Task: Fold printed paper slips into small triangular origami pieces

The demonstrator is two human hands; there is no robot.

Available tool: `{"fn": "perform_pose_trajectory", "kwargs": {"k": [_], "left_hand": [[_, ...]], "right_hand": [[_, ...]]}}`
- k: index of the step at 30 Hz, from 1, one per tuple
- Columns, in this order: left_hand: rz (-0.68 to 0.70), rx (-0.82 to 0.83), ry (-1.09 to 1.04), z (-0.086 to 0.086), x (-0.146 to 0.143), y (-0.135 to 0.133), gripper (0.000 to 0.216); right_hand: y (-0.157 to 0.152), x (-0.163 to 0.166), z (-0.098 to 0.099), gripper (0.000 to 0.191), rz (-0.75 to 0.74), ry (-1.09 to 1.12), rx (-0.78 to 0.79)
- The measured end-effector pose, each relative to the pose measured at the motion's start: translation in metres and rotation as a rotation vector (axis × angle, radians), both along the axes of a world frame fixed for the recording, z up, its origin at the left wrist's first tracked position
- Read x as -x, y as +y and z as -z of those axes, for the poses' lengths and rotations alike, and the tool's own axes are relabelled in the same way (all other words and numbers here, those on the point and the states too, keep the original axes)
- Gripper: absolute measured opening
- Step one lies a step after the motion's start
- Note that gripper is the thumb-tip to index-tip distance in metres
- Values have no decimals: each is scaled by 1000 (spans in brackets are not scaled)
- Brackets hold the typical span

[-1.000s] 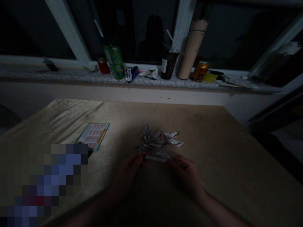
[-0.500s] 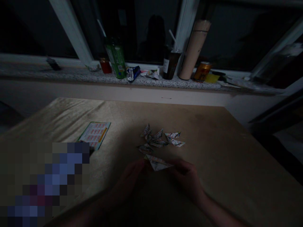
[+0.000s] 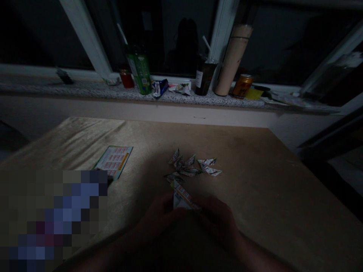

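- Left hand (image 3: pixel 159 213) and right hand (image 3: pixel 217 212) hold a paper triangle (image 3: pixel 179 201) between them, exact pinch too dark to judge.
- Its long edge slants toward the right hand.
- Folded papers (image 3: pixel 190 171) lie just beyond.

The folded paper (image 3: pixel 180 201) is a triangle with a pale face, a band of reddish and blue print slanting down its right side and a yellow-green tip at the upper corner. It is held between the left hand (image 3: pixel 160 213) and right hand (image 3: pixel 217 213), peak pointing away; its lower folds seem covered, though dimness blurs them.
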State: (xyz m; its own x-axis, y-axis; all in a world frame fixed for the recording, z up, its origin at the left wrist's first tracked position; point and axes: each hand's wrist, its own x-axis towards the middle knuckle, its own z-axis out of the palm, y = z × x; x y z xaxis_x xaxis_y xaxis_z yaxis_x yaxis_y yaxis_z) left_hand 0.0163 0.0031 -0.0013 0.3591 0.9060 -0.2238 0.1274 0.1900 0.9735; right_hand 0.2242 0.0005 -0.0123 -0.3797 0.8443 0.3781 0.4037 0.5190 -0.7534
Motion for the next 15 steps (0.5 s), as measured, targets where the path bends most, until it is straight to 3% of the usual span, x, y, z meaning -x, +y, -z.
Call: {"fn": "perform_pose_trajectory", "kwargs": {"k": [9, 15], "left_hand": [[-49, -13, 195, -7, -2, 0, 29], [-50, -53, 174, -8, -3, 2, 27]], "right_hand": [[1, 1, -6, 38, -49, 3, -39], [0, 0, 0, 38, -62, 17, -29]]}}
